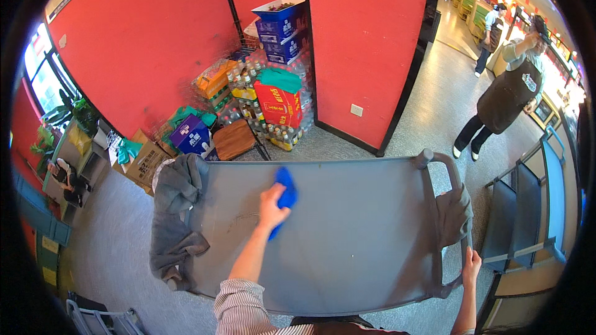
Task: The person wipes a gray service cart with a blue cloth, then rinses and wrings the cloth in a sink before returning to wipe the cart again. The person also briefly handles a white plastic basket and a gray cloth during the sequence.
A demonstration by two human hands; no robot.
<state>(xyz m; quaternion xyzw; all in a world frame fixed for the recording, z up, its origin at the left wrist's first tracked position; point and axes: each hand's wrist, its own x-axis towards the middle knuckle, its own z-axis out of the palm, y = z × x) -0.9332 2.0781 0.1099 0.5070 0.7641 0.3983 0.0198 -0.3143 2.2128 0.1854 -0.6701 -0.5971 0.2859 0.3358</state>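
Before me stands a grey utility cart, its flat top shelf [354,223] facing up. My left hand [272,207] presses a blue cloth [287,190] onto the left half of that shelf. Near the cloth are faint dark marks [242,218] on the surface. At the right end, my right hand [471,263] grips the cart's handle [449,167] at its lower part. A grey cloth [454,218] hangs over the same handle, just above this hand. More dark grey cloth [174,223] is draped over the cart's left end.
Bottles [247,86], blue cartons [281,39] and a red box [279,102] are stacked by the red wall [372,56]. A wooden-topped stool [233,139] stands behind the cart. Another cart [521,204] is at right. A person in an apron [507,88] stands beyond; another person [67,179] sits at left.
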